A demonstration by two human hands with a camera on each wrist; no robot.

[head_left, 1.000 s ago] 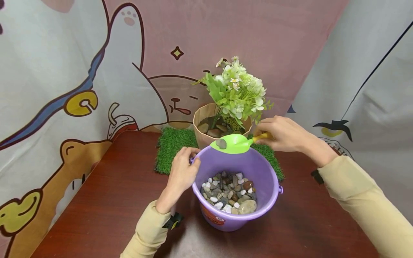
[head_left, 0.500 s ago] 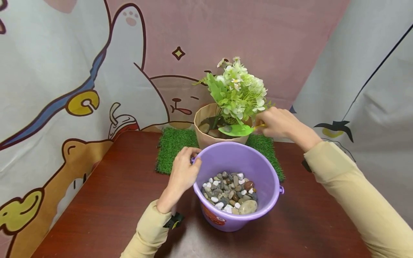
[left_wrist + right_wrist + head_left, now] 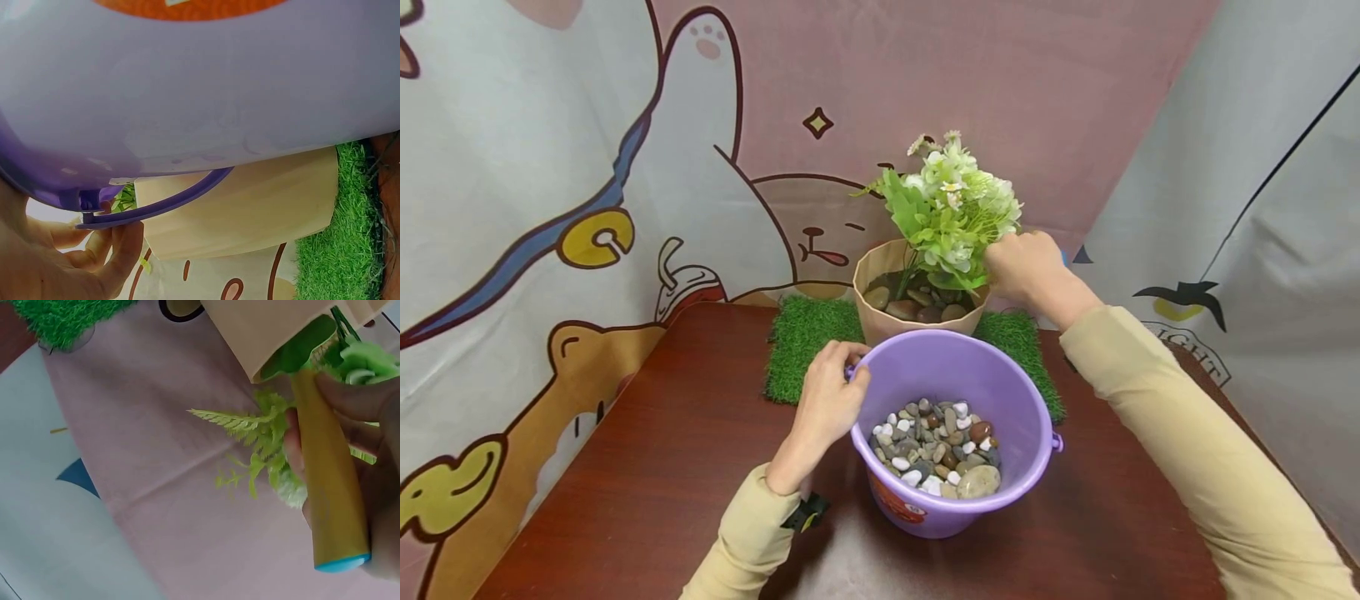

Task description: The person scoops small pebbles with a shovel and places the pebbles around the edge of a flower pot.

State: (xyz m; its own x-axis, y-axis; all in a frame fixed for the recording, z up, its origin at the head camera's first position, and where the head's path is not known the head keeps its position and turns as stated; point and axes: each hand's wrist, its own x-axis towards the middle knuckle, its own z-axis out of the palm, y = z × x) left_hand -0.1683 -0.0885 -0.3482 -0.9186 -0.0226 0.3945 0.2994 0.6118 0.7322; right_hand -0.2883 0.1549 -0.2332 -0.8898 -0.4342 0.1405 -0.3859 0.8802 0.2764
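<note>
One cartoon-printed backdrop [image 3: 1000, 83] hangs behind one table [image 3: 700, 467]; the letters "IGHT" are legible at its right. One green mat [image 3: 808, 342] lies on the table. One purple bucket [image 3: 955, 362] stands in front. One bunch [image 3: 955, 217] of white flowers stands in one beige pot [image 3: 887, 321] on the mat. Left grip [image 3: 827, 400]: pinches the bucket at its left rim. Right grip [image 3: 1030, 267]: curled round the yellow handle of one trowel [image 3: 331, 481]; the green blade is at the pot's mouth. One red label [image 3: 898, 504] is on the bucket, print unreadable. Stones [image 3: 932, 442]: at least five in the pot; in the bucket, too many to count.
</note>
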